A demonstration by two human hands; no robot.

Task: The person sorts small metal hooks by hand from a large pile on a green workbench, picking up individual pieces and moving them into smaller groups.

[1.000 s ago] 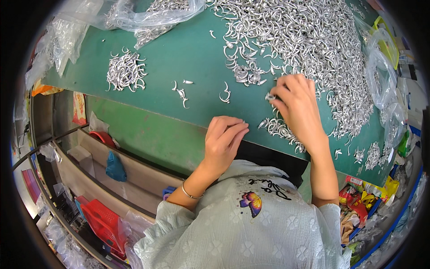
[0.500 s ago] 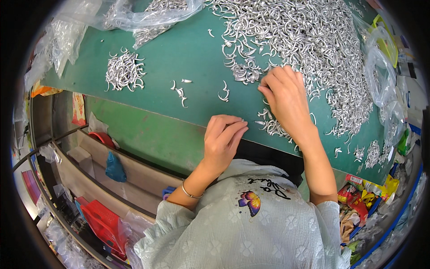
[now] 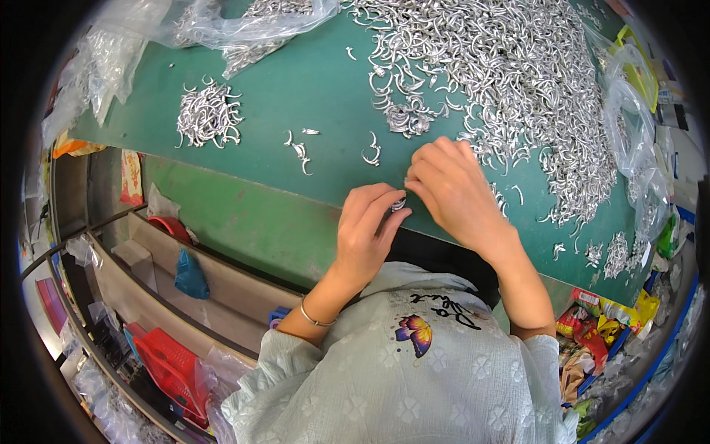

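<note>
Two bare hands are close together by the near edge of a green bench (image 3: 296,85). Left hand (image 3: 362,233) has curved silver metal (image 3: 399,203) pinched between thumb and fingers, can't tell if it's one piece or a few stacked. Right hand (image 3: 458,196) is just beside it on the right, fingers curled in and pointing left; can't tell if they're gripping anything, the tips are too blurry. Some loose pieces (image 3: 499,198) peek out past its right side. Far right it's one huge heap (image 3: 510,66) of similar curved bits, plus a tight cluster (image 3: 409,120) by its left edge. Way smaller pile (image 3: 208,113) over on the left, with a few strays (image 3: 302,152) between that and the hands. Clear plastic bag (image 3: 270,31) with more silver bits lies far left, and a red basket (image 3: 170,370) is down near left, below bench level.
</note>
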